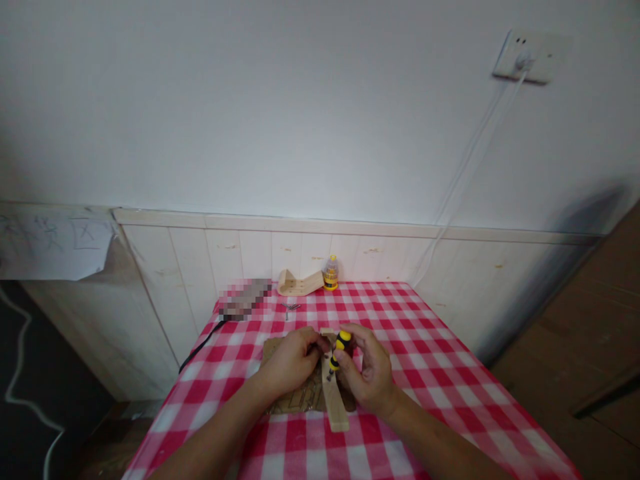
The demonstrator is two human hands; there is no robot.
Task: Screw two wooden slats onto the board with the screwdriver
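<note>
Beyond the screwdriver [342, 341]: yellow-based container [331, 275], contents unclear.

We see a pale wall [300, 113] above whitish panelling [255, 250], a socket [525, 59] far right, and a red-and-white checked tablecloth [425, 373] near us.
</note>
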